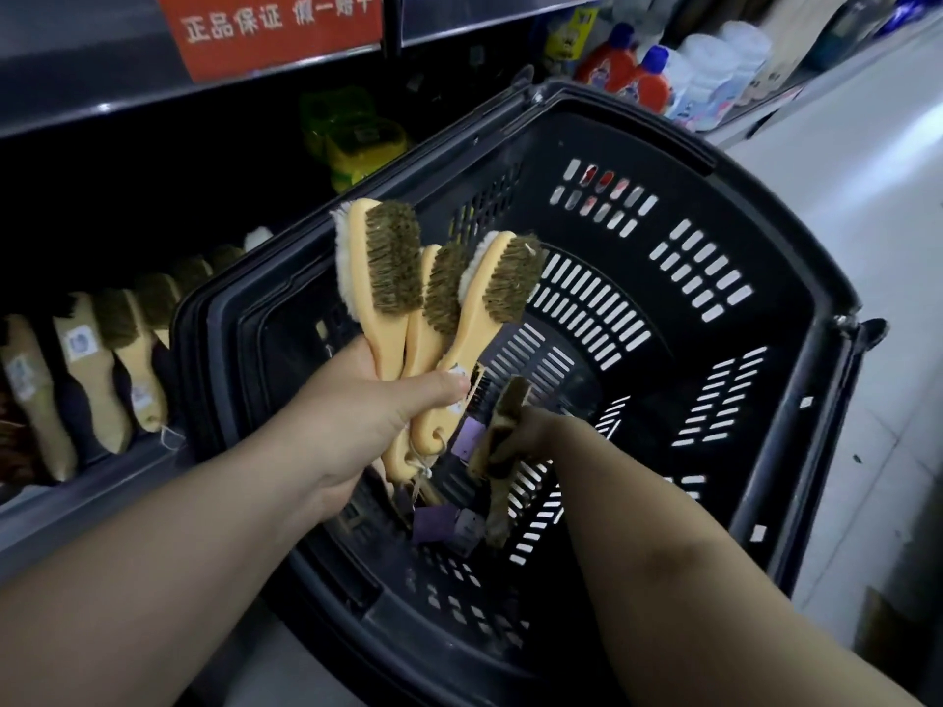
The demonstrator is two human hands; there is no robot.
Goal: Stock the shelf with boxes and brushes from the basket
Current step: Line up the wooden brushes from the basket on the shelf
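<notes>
Gripping brushes (pixel 439 303) (left hand (pixel 357 421)) above basket (pixel 765 400).

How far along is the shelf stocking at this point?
Done: a row of brushes already lines the shelf. In hand: the left hand holds three brushes; the right hand grips another inside the basket. Left: shelving these; no boxes visible in the basket.

2 bare forearms, no sleeves showing, left hand (pixel 367 421), right hand (pixel 530 431), short plain fingernails
</notes>
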